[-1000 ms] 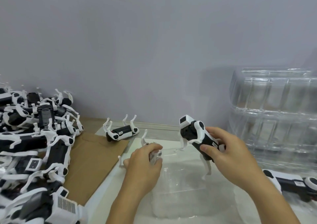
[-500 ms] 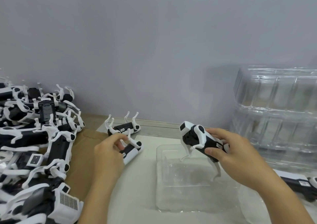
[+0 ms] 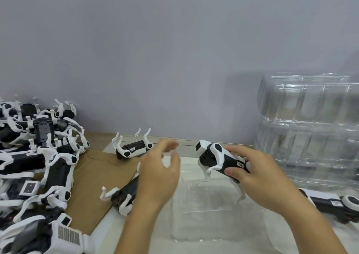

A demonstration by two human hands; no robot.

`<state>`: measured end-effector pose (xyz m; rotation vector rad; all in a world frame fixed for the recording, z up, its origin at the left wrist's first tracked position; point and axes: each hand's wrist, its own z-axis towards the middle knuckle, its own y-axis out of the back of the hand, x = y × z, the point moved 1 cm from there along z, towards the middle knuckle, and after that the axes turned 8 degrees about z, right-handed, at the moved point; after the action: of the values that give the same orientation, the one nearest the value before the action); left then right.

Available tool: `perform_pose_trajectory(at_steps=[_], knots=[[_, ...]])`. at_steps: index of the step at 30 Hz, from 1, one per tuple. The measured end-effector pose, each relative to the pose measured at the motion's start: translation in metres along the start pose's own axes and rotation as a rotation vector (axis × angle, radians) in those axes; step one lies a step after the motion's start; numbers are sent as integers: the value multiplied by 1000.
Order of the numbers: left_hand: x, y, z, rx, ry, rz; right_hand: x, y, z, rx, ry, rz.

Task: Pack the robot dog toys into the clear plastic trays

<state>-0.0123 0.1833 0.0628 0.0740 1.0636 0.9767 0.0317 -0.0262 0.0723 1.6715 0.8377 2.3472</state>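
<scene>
My right hand (image 3: 258,173) grips a black-and-white robot dog toy (image 3: 217,156) by its body, legs hanging down above a clear plastic tray (image 3: 217,222) on the white sheet. My left hand (image 3: 158,173) hovers to the left of that toy with loosely curled fingers and holds nothing. Below the left hand another robot dog (image 3: 122,193) lies on its side at the edge of the cardboard. A third dog (image 3: 134,147) lies on its back near the wall, legs up.
A big heap of robot dogs (image 3: 33,156) fills the left side on brown cardboard (image 3: 97,176). A tall stack of clear trays (image 3: 308,129) stands at the right. One more dog (image 3: 334,203) lies flat at the right edge, in front of the stack.
My left hand let go of the dog it was holding, which now lies by the cardboard, and lifted up toward the dog in my right hand. The right hand stayed nearly still.
</scene>
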Motion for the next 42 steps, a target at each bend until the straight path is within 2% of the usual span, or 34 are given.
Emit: perform_pose_trajectory(at_steps=[2, 5, 11, 15, 21, 33, 42], knots=[[2, -19, -11, 145, 178, -160, 0, 0, 0, -8, 6, 14], [16, -31, -19, 276, 434, -362, -2, 1, -1, -29, 27, 41], [28, -33, -16, 315, 604, -450, 2, 4, 0, -51, 52, 6], [28, -35, -17, 310, 600, -474, 10, 4, 6, 29, 86, -132], [29, -37, -18, 323, 560, -478, 17, -6, 16, 258, 101, -353], [31, -42, -15, 318, 535, -443, 20, -16, 13, 346, 109, -630], [31, -43, -16, 323, 544, -456, 16, -21, 17, 372, 87, -588]])
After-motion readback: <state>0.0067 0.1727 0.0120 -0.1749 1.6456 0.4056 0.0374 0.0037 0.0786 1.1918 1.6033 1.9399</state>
